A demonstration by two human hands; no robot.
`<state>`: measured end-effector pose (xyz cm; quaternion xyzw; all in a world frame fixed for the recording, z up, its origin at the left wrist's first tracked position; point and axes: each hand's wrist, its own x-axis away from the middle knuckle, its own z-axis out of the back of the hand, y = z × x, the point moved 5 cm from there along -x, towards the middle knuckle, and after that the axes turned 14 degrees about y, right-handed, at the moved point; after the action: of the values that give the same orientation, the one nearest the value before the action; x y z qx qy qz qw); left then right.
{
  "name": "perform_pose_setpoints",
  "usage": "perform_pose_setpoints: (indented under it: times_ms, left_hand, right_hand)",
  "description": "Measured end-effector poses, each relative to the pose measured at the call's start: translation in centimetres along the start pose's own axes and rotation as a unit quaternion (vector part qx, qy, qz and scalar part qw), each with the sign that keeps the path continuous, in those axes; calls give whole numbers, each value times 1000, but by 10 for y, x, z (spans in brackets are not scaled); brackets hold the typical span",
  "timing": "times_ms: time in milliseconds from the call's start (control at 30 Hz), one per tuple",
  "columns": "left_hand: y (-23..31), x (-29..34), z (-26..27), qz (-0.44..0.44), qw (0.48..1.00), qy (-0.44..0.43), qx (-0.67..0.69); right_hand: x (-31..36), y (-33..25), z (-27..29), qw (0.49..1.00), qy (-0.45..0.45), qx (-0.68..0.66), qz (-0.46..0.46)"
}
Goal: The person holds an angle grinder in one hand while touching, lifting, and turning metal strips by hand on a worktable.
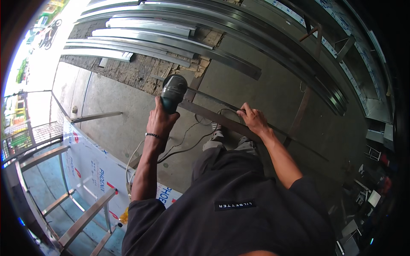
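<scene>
My left hand (161, 121) is wrapped tight round the grinder (173, 92), its cord (179, 147) trailing down by my legs. My right hand (253, 119) is closed over the flat steel bar (222, 120), pinning it where it runs slantwise in front of me, the grinder head sitting at the bar's far left end. To do this well, I judge I should keep the bar pressed still, hold my right fingers well away from the disc, and keep the cord behind the tool. Farther off, long steel channels (145, 40) lie stacked on the concrete floor (265, 85). I see no containers.
</scene>
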<state>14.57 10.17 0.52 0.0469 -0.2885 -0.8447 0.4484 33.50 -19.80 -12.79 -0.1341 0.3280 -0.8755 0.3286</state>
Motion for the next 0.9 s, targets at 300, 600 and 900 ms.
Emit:
perform_pose_setpoints:
  times_ms: [300,600,900]
  left_hand:
    - [23,27,-20,-19,999,-50,1]
    - [16,14,-14,-11,999,-22,-24]
    - [33,40,-35,-38,997,-64,-2]
  right_hand:
    - [1,-2,-2,1000,-1,19,19]
    - [3,-3,-1,1000,0,22,7]
    - [3,-4,0,1000,14,15,24]
